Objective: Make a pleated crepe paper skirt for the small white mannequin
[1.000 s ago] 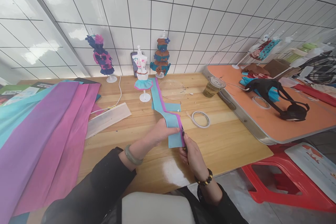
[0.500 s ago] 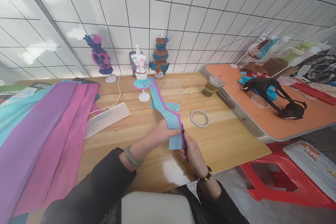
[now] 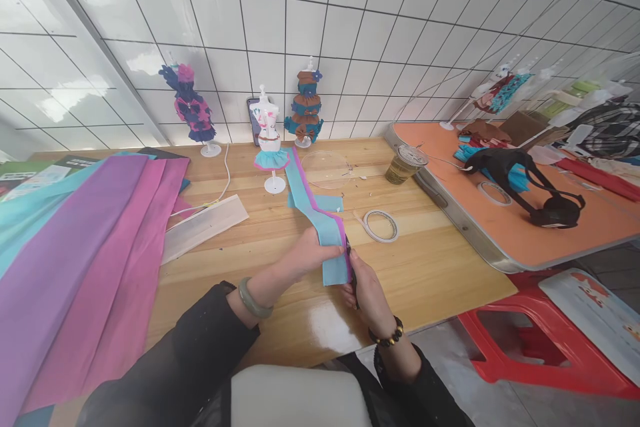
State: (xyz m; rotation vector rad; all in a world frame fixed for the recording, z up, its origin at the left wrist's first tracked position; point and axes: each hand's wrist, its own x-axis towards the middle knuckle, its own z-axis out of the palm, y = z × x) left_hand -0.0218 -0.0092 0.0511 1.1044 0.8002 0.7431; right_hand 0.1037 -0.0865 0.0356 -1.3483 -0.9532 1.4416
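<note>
My left hand (image 3: 316,252) grips a long light-blue strip (image 3: 306,205) with a purple edge, thumb on top. The strip looks like crepe paper or thin fabric; it runs back across the table to the small dress form (image 3: 270,123), which wears a white top and a blue skirt edged in pink. At the purple edge, my right hand (image 3: 369,285) is closed around black-handled scissors (image 3: 355,280), their blades mostly hidden along the strip. Another light-blue piece (image 3: 329,203) lies flat under the strip. To the right of it rests a roll of tape (image 3: 381,225).
Purple, pink and blue sheets (image 3: 95,247) cover the table's left side, beside a pale flat packet (image 3: 205,227). Two more dressed forms (image 3: 194,110) stand by the wall. A lidded cup (image 3: 406,163) sits at the right, near an orange table (image 3: 530,233). A red stool (image 3: 525,347) stands below.
</note>
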